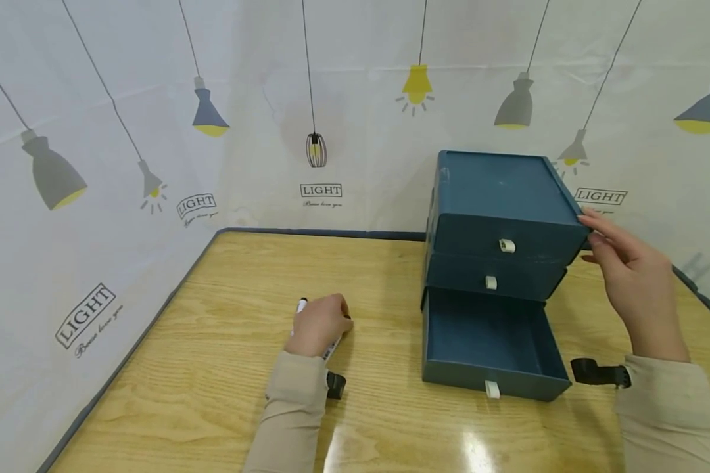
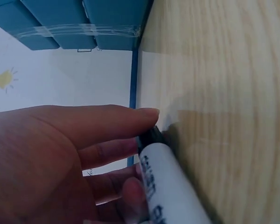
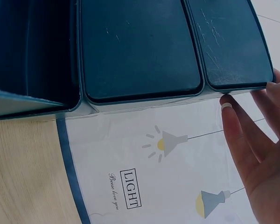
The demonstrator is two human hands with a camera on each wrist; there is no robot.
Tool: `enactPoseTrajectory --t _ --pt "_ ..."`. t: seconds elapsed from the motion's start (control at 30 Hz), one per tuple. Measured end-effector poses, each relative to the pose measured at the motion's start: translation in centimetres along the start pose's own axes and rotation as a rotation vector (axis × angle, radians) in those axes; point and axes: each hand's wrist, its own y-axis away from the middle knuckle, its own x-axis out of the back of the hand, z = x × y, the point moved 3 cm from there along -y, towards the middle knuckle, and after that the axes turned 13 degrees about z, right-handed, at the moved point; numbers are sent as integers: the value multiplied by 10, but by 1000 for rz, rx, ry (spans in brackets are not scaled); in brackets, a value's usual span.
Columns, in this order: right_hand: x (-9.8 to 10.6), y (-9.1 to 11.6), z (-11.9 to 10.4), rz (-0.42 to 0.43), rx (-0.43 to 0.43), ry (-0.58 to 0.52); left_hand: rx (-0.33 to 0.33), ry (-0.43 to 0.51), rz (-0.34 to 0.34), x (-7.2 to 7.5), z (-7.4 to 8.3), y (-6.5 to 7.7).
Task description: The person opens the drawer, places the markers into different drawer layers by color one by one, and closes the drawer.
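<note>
My left hand [image 1: 319, 322] is low over the wooden table, its fingers at a white marker [image 2: 172, 186] with a black cap [image 2: 151, 136]. The fingers bend round the cap end, and the hand covers part of the barrel. Beyond the hand's left side shows another white, black-ended length [image 1: 301, 306]; whether it is a second marker is hard to tell. With fairly straight fingers, my right hand [image 1: 636, 276] touches the upper right front corner of a dark blue drawer unit [image 1: 503, 184]. Its bottom drawer [image 1: 485, 373] is pulled out, with no contents visible inside.
The two upper drawers are closed, each with a small white pull tab [image 1: 507, 246]. Clear tape [image 2: 84, 30] runs across the unit's side. Behind the table [image 1: 231, 387] hangs a pale cloth [image 1: 367, 131] printed with lamps.
</note>
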Motion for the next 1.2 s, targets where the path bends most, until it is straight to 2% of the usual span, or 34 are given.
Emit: enactPoseTrajectory --t 0.37,0.53,0.8,0.93,1.1,1.2 --pt "0 0 0 -1 3 5 -100 172 -88 15 19 4" --pt "0 0 0 -6 3 -7 -158 193 -98 25 29 5" --pt "-1 0 0 -2 3 -25 -291 197 -72 41 45 13" --pt "-1 0 0 2 1 -17 -346 240 -76 49 53 18" --pt "0 0 -1 6 -3 -9 -421 299 -113 56 63 23" --pt "0 0 -2 5 -2 -15 -446 323 -121 59 67 26"
